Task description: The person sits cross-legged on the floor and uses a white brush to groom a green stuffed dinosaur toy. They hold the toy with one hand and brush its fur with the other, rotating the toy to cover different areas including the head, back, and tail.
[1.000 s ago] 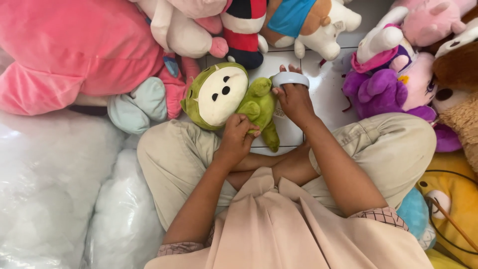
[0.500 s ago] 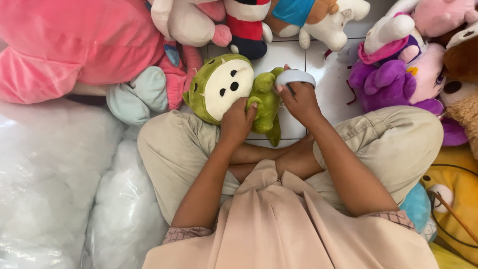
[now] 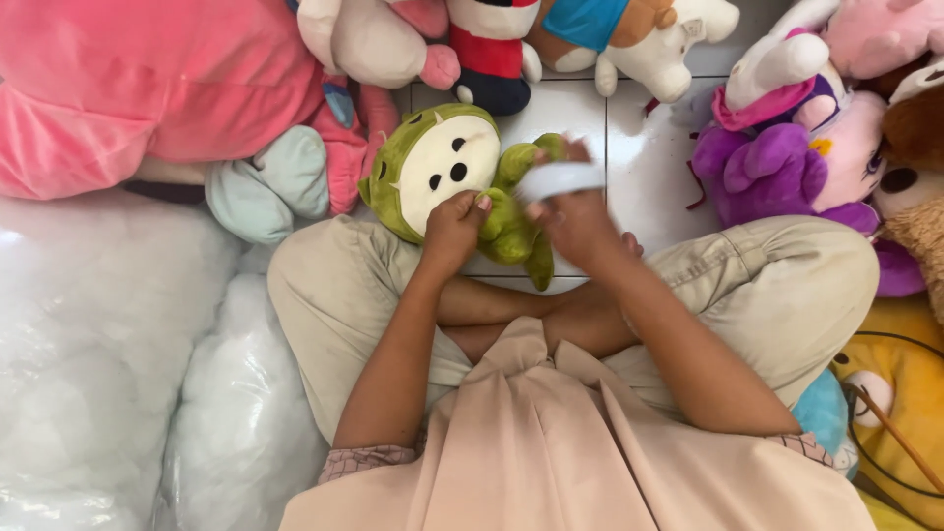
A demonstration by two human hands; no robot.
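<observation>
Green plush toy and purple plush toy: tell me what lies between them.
In the head view, the right hand with a white band sits just right of the green plush toy; beyond it, bare white floor tile reaches the purple plush toy.

Two bulging clear plastic bags of white stuffing [image 3: 108, 354] fill the lower left of the frame. No labels, signs or screens show anywhere.

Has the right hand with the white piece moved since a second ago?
Yes. The right hand has come in toward the green plush toy, off the white floor tile it reached over before; the white piece is blurred.
</observation>
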